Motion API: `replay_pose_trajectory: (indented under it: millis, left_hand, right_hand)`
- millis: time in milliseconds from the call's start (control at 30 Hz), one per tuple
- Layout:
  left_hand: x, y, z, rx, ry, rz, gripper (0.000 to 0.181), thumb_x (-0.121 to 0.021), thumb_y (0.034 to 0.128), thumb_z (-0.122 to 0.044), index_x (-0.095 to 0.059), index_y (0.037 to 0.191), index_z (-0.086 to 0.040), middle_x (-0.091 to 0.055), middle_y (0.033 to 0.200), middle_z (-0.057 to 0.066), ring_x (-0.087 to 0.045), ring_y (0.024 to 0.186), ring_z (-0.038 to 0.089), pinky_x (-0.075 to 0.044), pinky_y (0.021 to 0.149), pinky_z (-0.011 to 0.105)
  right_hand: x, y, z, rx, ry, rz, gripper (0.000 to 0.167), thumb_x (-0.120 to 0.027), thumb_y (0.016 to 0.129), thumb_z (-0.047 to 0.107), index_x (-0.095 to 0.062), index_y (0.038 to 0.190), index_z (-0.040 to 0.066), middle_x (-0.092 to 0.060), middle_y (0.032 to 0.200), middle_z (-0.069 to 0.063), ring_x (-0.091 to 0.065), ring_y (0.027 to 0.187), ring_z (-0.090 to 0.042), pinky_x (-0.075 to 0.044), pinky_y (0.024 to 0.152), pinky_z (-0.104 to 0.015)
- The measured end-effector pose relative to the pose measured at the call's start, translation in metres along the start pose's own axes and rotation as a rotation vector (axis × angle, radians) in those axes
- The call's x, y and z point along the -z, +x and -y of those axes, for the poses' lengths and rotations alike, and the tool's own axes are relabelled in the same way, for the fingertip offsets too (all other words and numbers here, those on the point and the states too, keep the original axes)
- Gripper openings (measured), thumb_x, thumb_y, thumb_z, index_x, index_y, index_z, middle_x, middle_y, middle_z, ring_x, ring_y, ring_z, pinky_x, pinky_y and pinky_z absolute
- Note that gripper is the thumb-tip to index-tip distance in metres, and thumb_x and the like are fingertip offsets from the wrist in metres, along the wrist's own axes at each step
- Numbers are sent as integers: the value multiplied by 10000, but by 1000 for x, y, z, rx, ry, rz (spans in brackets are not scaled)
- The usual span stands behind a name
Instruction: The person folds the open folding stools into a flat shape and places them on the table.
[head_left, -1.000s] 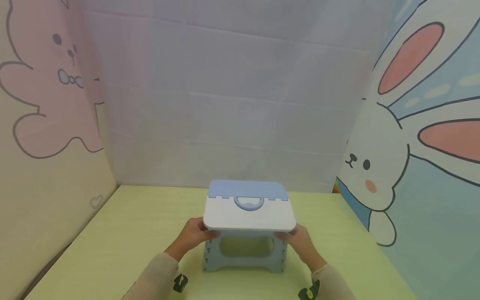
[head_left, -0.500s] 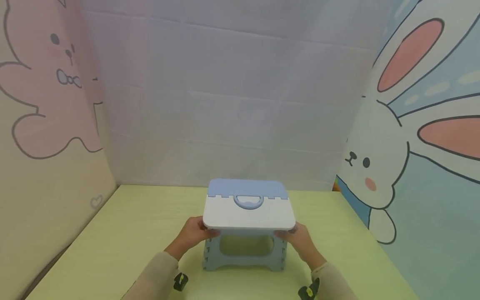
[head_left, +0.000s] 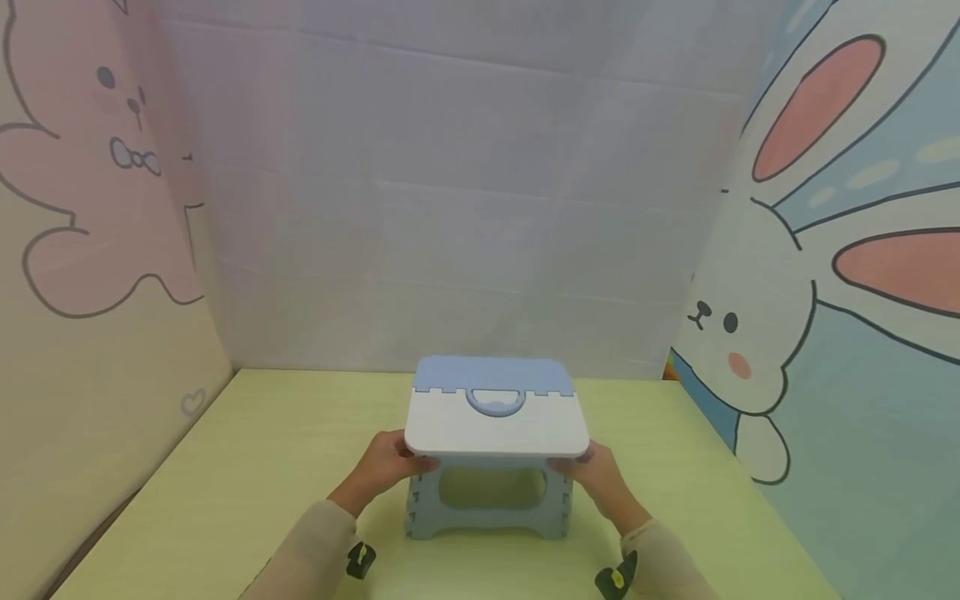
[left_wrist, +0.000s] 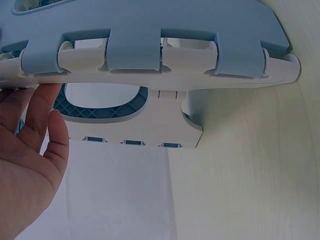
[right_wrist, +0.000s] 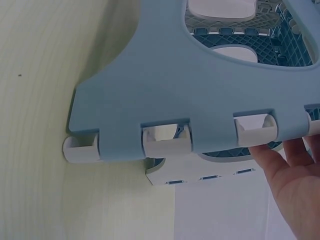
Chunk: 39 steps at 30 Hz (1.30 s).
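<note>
1. Stool (head_left: 495, 437) of white and blue plastic, folding type with a rectangular top, appears to stand upright on the pale yellow-green table (head_left: 300, 433).
2. Left hand (head_left: 385, 461), bare, at the stool's left end: grips below the top's edge, thumb on the pale blue plastic front leg panel (head_left: 491, 521). Some fingertips are hidden.
3. Right hand (head_left: 594, 470), bare, at the stool's right end: similar grip, thumb on the same panel. Some fingertips are hidden.
4. Blue curved plastic handle (head_left: 497, 408) sits mid-top on the stool, untouched.
5. Judgement: this reads as a two-handed steadying hold; even pressure at both ends should keep the top level.
6. Caution: the white plastic hinge knuckles (right_wrist: 166, 142) along the stool's side could pinch; fingertips belong outside their gaps.
</note>
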<state>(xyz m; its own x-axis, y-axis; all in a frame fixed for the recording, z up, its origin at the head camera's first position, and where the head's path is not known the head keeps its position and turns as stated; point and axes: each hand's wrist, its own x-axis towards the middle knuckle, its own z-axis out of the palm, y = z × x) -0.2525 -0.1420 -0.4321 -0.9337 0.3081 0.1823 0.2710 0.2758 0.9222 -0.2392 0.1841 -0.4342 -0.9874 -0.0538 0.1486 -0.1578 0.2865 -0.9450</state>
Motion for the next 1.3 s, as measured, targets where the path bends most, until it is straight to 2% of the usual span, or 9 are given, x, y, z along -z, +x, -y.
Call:
replay_pose_trajectory:
  millis: [267,367,433,567,1133,1300]
  left_hand:
    - [2,-1,1,-81,-46,14,401,-791,789,-239,-679,993,88,-710,919,140,-666,800,172,-562,678,354]
    - [2,0,3,-58,-34,15,396,-785,796,-205,-670,1016,103,-701,950,179,-670,830,214,-563,696,371]
    - [2,1,4,-19,-25,11,380,-776,800,-155,-659,1036,119,-689,985,216,-667,864,254,-561,724,388]
    - [1,2,3,22,-7,14,343,-753,817,-92,-649,1063,124,-679,1020,229,-660,901,282,-556,750,391]
    - [2,2,4,23,-29,29,350,-739,820,-68,-635,1083,139,-672,1038,245,-658,894,273,-556,734,380]
    - [1,2,6,27,-42,34,361,-741,819,-74,-631,1088,140,-677,1025,237,-658,871,232,-553,722,360]
  right_hand:
    - [2,-1,0,28,9,41,405,-690,850,71,-582,1195,-111,-634,1159,-235,-614,1041,-320,-511,863,-427]
    - [2,0,0,27,13,44,403,-688,854,74,-581,1195,-113,-636,1156,-233,-617,1036,-315,-511,862,-424]
    - [2,0,0,25,15,39,401,-689,853,74,-583,1194,-109,-637,1155,-231,-619,1031,-312,-512,860,-424]
    - [1,0,-1,25,9,35,393,-691,850,76,-592,1189,-99,-644,1145,-219,-621,1019,-290,-512,851,-408]
    - [1,-1,1,-7,12,24,410,-689,852,78,-581,1208,-97,-638,1160,-219,-614,1026,-298,-508,861,-439]
    - [2,-2,0,-7,4,29,422,-688,856,89,-575,1216,-101,-630,1176,-228,-609,1048,-324,-505,870,-455]
